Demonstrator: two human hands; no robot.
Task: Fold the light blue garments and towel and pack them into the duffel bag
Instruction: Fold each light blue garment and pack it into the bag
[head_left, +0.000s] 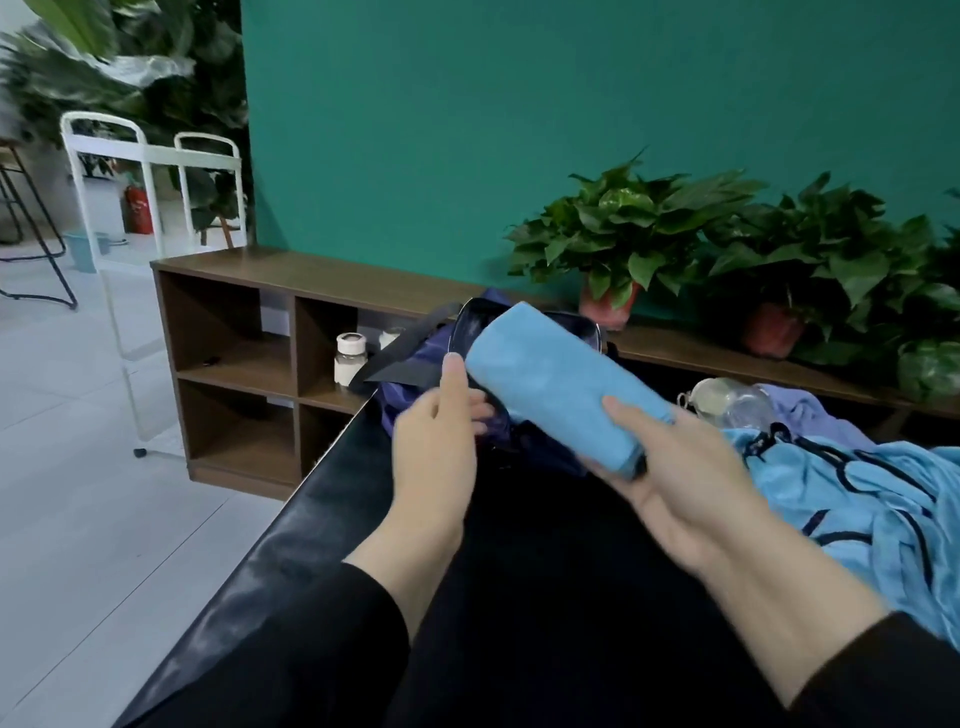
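Black surface: a glossy black table (291, 551) fills the foreground, with both black-sleeved forearms reaching across it.
Right hand: the right hand (670, 467) cradles the near end of a folded light blue terry towel (556, 384), thumb laid on top and fingers curled beneath, clamped on the cloth.
Left hand: the left hand (436, 436) is at the rim of a dark navy nylon duffel bag (410, 415), thumb raised; its fingers appear to hook the bag's edge, though blur leaves that uncertain.
Towel position: held in the air, tilted, its far end over the bag's open mouth, not yet inside.
Step in hand: packing the folded towel, by the look of it; the fold seems finished.
Next move calls for: the mouth held wide while the towel is slid down lengthwise, kept tight so the fold does not spring open.
Left to do: a rumpled light blue garment with dark trim (862, 499) lies unfolded on the table at the right, just beside the right wrist.
In the way: a black webbing strap (400, 348) drapes across the bag's left side and could snag the towel.
Nearby: a clear plastic bottle (727, 400) lies beyond the garment, next to a lavender cloth (810, 410).
Beyond: a brown wooden cubby shelf (234, 332) holding a white-capped jar (351, 358), potted green plants (623, 234), and a teal wall (467, 130).
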